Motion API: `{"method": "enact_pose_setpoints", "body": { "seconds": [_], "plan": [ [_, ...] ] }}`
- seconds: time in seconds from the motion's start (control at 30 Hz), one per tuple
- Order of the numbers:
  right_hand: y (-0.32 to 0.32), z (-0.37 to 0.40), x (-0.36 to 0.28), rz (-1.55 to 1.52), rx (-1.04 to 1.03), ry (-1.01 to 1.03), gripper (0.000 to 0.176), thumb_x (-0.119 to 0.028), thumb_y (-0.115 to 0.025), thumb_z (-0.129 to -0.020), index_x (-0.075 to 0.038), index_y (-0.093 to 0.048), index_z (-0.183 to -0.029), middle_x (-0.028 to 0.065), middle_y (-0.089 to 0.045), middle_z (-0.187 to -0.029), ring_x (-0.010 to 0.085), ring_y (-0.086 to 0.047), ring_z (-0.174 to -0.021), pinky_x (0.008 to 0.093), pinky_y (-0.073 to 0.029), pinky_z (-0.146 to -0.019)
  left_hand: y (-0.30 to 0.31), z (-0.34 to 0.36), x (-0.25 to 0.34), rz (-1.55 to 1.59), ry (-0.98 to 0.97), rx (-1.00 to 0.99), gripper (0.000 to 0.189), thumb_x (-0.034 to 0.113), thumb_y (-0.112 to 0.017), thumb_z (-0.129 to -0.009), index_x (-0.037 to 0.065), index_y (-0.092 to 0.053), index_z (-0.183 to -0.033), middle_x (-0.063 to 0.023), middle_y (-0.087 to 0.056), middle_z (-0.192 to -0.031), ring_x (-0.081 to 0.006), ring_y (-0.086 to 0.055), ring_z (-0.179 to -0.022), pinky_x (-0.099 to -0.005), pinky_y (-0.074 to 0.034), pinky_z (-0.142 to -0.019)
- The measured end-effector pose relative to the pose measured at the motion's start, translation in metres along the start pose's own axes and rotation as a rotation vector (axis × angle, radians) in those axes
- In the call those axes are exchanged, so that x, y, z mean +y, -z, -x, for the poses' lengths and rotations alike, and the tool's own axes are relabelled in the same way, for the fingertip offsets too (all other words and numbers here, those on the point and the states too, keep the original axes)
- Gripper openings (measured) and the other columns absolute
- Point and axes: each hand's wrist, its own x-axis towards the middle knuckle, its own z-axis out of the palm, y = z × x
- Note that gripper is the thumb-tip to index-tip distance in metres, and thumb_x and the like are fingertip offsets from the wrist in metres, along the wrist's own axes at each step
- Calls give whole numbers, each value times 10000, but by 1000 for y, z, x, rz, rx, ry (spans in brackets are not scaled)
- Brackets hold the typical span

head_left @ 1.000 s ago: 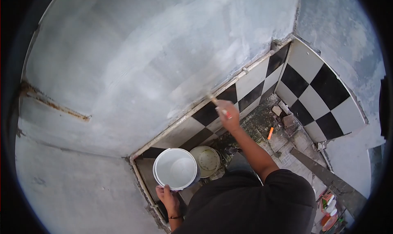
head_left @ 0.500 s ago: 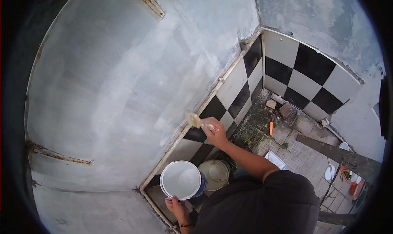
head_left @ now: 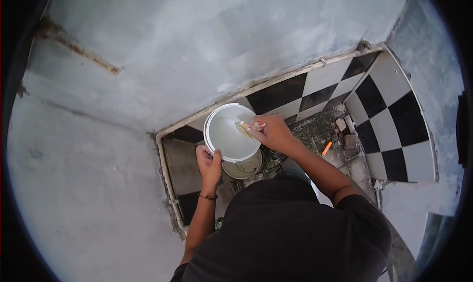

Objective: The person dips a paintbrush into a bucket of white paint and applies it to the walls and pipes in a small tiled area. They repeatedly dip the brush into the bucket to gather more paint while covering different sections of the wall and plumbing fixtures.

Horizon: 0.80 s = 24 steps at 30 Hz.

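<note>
Two bare hands meet at a white bucket as we look straight down past a dark shirt (head_left: 295,232). Our left hand (head_left: 209,166) grips the near left part of the bucket's rim, its thumb over the edge and its fingers curled outside. A thin dark bracelet (head_left: 208,197) circles that wrist. Our right hand (head_left: 276,131) is closed around the handle of a brush (head_left: 243,129), whose yellowish bristles point left, within the right side of the bucket's mouth. We cannot tell whether the bristles touch the inner wall. The bucket (head_left: 221,139) is in front of us, its mouth facing up toward us, its inside pale all over; how full it is we cannot tell.

Beyond the bucket's near edge, partly hidden under it, we see a dingy tub (head_left: 241,170). Right of our right forearm, an orange handle (head_left: 327,148) shows over the dirty floor, with broken bricks (head_left: 351,141) farther right, near the corner. Black and white tiles (head_left: 278,92) cover the lower walls in a checkerboard. A pale pipe (head_left: 165,171) runs down at the left end of the tiles. Above them rises a blotchy grey-blue wall (head_left: 187,45), with a rusty strip (head_left: 84,50) at upper left.
</note>
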Motion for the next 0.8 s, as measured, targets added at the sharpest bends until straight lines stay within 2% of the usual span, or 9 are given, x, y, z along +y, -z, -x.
{"method": "enact_pose_setpoints", "body": {
  "seconds": [0.13,0.17,0.23,0.3,0.37,0.43,0.47,0.53,0.8],
  "plan": [
    [-34,-22,8,169,-104,10,111,-141,-653,-785,-35,-623,-797,151,-624,-724,347,-620,-685,437,-488,-624,-23,17,31,-31,-62,34,224,-12,-582,-868,70,-387,-942,-18,-462,-826,-53,-465,-702,-208,-422,-600],
    [-44,-27,13,171,-120,19,111,-141,-653,-785,-35,-623,-797,151,-624,-724,347,-620,-685,437,-488,-624,-23,20,26,-25,-62,51,224,-12,-582,-868,70,-387,-942,-18,-462,-826,-53,-465,-702,-208,-422,-600],
    [-63,-36,24,251,9,187,106,-140,-659,-785,-44,-617,-770,149,-608,-691,369,-616,-677,450,-498,-644,-21,25,13,-89,-135,50,240,-12,-595,-850,59,-388,-949,-9,-441,-827,-59,-430,-715,-212,-388,-624],
    [-77,-42,30,314,-40,196,104,-140,-661,-784,-41,-631,-781,159,-622,-713,374,-627,-707,455,-505,-663,-23,30,17,-119,-127,76,252,-5,-605,-829,50,-389,-945,-8,-423,-826,-66,-406,-722,-232,-378,-624],
    [-85,-42,34,376,-89,202,105,-140,-663,-783,-37,-645,-792,168,-636,-735,380,-637,-736,460,-513,-681,-24,35,15,-190,-202,101,254,7,-612,-816,48,-389,-932,-5,-406,-813,-66,-383,-705,-236,-363,-605],
    [-89,-43,34,569,-283,24,179,-177,-694,-766,-14,-664,-834,192,-660,-798,381,-654,-799,461,-526,-728,-24,37,12,-173,-206,139,263,16,-620,-799,45,-391,-925,-7,-397,-793,-68,-370,-694,-241,-354,-593],
    [-91,-42,36,567,-290,31,179,-177,-694,-766,-14,-664,-834,192,-660,-798,381,-654,-799,461,-526,-728,-23,37,8,-201,-208,139,267,14,-621,-795,44,-391,-926,-9,-396,-791,-69,-372,-691,-241,-353,-586],
    [-94,-36,46,603,-443,-117,280,-243,-737,-741,4,-673,-856,205,-673,-851,377,-662,-819,458,-531,-744,-20,41,1,-234,-202,140,271,13,-623,-791,43,-391,-927,-11,-395,-789,-70,-373,-687,-240,-352,-578],
    [-92,-15,47,395,-285,-150,287,-283,-750,-728,-19,-670,-806,201,-664,-784,382,-654,-745,456,-525,-708,-21,48,-11,-240,-165,81,271,-1,-609,-795,46,-387,-943,-20,-399,-817,-70,-378,-686,-231,-351,-564]
  ]
}}
